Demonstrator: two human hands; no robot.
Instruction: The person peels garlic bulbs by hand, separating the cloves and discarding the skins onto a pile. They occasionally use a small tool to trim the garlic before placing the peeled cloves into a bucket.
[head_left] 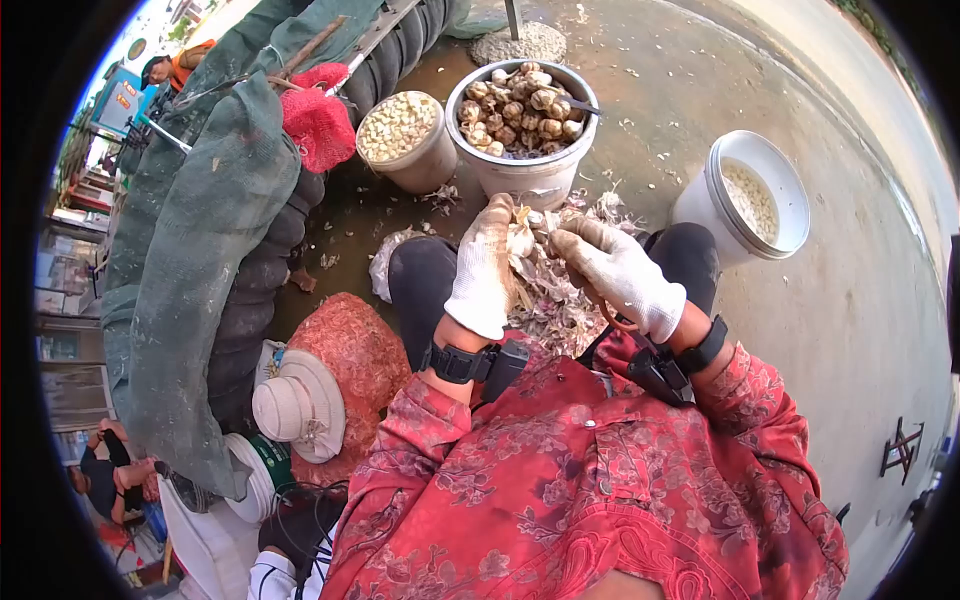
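Ground (815, 340): we see green cloth (205, 250) along its left edge.
Left hand (485, 270): raised, pinching garlic (520, 238).
Right hand (618, 268): curled around curved brown object (612, 314).

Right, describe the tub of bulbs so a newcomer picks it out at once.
Start at the red shirt and follow it up to the gloved left hand. Just beyond stands a round tub, between the left pail and the right pail. Those hold pale cloves; only the tub is heaped with brownish whole bulbs.
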